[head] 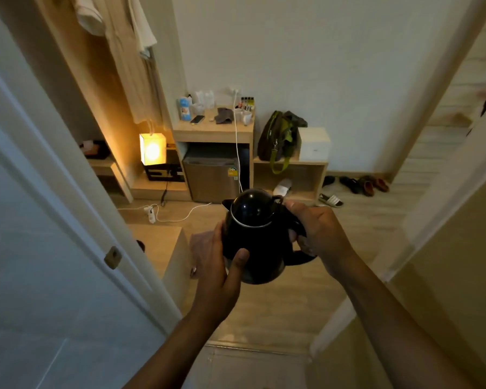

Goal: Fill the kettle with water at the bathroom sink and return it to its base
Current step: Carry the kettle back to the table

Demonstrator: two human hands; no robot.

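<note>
A black electric kettle (254,234) with its lid down is held in front of me, over the wooden floor in a doorway. My right hand (319,234) is wrapped around its handle on the right side. My left hand (219,265) supports the body from the left, thumb pressed on the front. Straight ahead stands a wooden counter (212,127) above a mini fridge (212,178). The kettle's base cannot be made out among the items on the counter.
An open white door (54,220) fills the left. A door frame (438,192) rises on the right. A white cable (237,144) hangs from the counter to a power strip (151,213) on the floor. A lit lamp (152,148), a bag (278,136) and shoes (357,185) sit beyond.
</note>
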